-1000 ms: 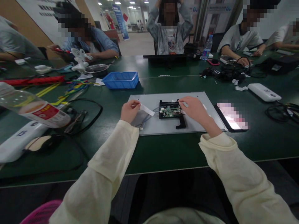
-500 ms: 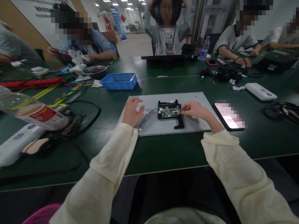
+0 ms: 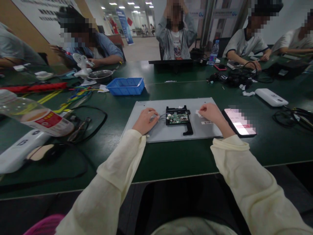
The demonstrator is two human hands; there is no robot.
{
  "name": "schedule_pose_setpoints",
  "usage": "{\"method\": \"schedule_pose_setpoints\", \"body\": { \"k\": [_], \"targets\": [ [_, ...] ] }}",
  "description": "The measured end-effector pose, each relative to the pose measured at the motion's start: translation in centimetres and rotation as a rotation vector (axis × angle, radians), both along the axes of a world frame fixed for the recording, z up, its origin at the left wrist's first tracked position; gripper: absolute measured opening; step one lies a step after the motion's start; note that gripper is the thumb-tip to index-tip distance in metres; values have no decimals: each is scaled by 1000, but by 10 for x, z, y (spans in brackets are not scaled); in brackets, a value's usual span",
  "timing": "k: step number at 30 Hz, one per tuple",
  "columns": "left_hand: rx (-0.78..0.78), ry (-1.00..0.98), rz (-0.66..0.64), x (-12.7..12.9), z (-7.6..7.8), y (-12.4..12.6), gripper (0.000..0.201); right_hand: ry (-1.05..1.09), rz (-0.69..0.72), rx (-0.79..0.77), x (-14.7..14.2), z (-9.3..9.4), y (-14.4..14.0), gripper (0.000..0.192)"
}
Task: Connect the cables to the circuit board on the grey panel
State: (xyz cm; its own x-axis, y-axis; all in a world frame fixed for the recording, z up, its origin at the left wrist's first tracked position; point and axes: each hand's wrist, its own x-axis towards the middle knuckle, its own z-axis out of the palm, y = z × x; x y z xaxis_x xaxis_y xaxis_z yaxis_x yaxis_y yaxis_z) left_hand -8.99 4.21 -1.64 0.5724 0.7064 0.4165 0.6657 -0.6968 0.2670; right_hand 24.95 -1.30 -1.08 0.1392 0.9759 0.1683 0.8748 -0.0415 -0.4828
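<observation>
A green circuit board (image 3: 178, 118) sits in a black plastic frame (image 3: 187, 128) on a grey board (image 3: 168, 134). Thin grey cables (image 3: 162, 116) run from its left side beneath my left hand (image 3: 146, 121). That hand lies low over them, fingers loosely bent and thumb apart; whether it touches the cables is unclear. To the right of the frame, my right hand (image 3: 209, 111) is closed in a pinch at a small white label (image 3: 198, 113). Another white label strip (image 3: 206, 123) lies flat just below that hand.
A phone with a lit screen (image 3: 239, 122) lies right of the grey board. Behind is a blue bin (image 3: 126, 86). A plastic bottle (image 3: 36, 114) and black cords are at left; a white device (image 3: 271, 97) is at right. Several people sit around the table.
My right hand has left the circuit board's right edge and moved right to the white label. My left hand has shifted right and slightly down, over the cables.
</observation>
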Motion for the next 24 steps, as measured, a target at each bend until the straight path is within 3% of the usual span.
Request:
{"method": "schedule_pose_setpoints", "body": {
  "k": [4, 8, 16, 20, 24],
  "targets": [
    [-15, 0, -30, 0, -1, 0, 22, -136, -72, 86, 6, -11, 3, 32],
    [-19, -1, -22, -1, -2, 0, 18, -140, -50, 173, 5, -19, 5, 40],
    [-41, -22, 10, -1, -2, 3, 13, 13, 224, 358, -24, -8, 11, 28],
    [-17, -25, 46, -4, -5, 5, 10, -18, 371, 316, -48, -1, 26, 31],
    [5, -19, 94, -8, -6, 7, 10, -97, 387, 206, -64, -3, 46, 30]
  ]
}}
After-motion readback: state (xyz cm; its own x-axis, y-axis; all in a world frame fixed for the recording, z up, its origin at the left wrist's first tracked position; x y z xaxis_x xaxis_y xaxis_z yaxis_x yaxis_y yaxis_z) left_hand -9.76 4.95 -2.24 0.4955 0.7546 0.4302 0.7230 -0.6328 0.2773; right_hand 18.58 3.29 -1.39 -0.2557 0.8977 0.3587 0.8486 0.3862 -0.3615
